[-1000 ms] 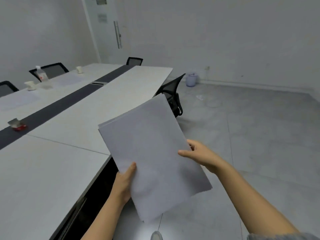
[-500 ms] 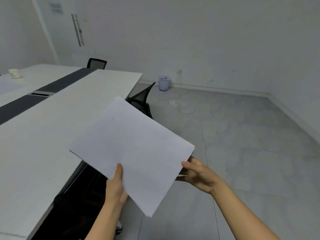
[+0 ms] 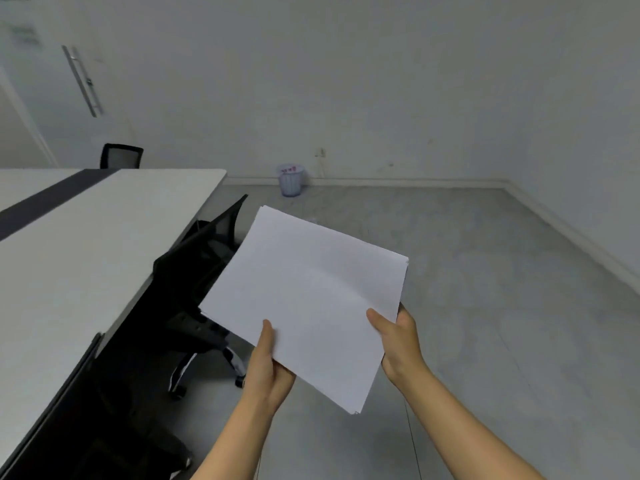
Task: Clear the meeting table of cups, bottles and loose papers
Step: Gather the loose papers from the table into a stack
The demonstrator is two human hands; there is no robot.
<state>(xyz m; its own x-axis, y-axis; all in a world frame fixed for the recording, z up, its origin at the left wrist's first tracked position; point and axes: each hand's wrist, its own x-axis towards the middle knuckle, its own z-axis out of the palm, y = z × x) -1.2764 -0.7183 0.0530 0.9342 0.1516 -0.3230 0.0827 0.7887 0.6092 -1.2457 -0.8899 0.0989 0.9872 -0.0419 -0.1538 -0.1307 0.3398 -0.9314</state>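
Left hand (image 3: 266,368): my thumb pins the papers (image 3: 311,289), so none slip.
Right hand (image 3: 398,341): same pinch, right of the table (image 3: 86,237).

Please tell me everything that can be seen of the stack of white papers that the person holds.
The stack of papers is plain white, its top sheet blank, with several thin sheets showing at the slightly uneven edges. It lies nearly flat, turned cornerwise, in the air over the grey floor, right of the table. The left hand pinches its near edge, thumb on top; the right hand grips its right side, thumb on top.
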